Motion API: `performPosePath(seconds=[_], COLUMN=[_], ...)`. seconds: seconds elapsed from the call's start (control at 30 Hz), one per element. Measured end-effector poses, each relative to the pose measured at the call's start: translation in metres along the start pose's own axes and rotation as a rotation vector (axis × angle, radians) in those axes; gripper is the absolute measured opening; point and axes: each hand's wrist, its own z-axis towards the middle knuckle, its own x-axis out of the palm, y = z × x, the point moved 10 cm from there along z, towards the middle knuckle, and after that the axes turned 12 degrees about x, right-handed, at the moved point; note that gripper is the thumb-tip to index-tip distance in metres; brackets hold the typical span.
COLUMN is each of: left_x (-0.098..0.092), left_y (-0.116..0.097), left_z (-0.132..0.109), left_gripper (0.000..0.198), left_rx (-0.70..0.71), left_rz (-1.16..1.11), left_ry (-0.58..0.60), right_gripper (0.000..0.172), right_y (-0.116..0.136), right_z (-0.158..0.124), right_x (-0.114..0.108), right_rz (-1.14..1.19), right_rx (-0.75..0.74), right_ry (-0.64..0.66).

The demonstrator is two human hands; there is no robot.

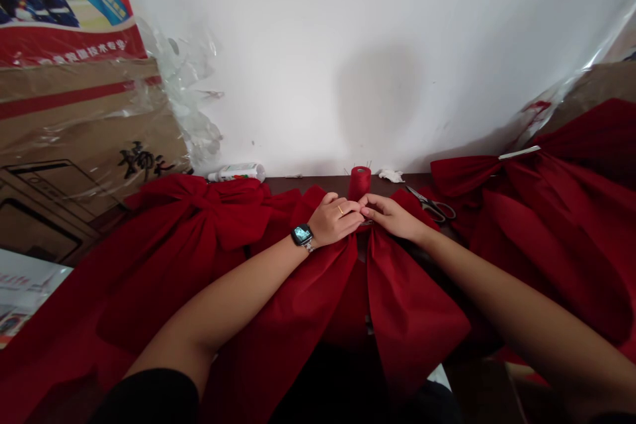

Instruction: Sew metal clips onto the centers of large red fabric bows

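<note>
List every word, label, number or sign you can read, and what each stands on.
Nothing reads with certainty.
Brown cardboard box: two black handwritten characters, unclear.
Red-banded colour poster: pale lettering, too blurred.
White printed sheet at lower left: faint print, too blurred.
White plastic bottle: label too small.
Black square smartwatch: screen too small.

I saw a dim feed: a soft shadow [380, 96] darkened the white wall [263, 46], plastic wrap [193, 112] glinted, edges stretched.
</note>
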Motion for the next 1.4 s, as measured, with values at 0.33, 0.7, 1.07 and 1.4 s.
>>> performPosePath(seconds=[0.33, 0.7, 1.07, 1.4], left_x=[0.005, 0.001, 0.045, 0.055], left_y=[-0.003, 0.027, 0.043, 0.04], left_z=[0.0, -0.006, -0.044, -0.051], left_gripper=[0.02, 0.009, 0.027, 0.029], left_rx=[0.039, -0.378, -1.162, -1.273], left_rz=[-0.111, -0.451, -1.362, -1.422], left_ry=[0.027, -0.138, -0.486, -0.435], right_gripper=[0.029, 0.018, 0.012, 0.011], right_y=[-0.021, 0.0, 0.014, 0.016], right_z=[0.003, -0.003, -0.009, -0.011], right_x=[0.007, -0.003, -0.007, -0.008], right_rz=[0.131, -0.104, -0.26, -0.277], right_rx=[0.097, 0.016, -0.035, -0.057], right_ry=[0.041, -0.134, -0.262, -0.263])
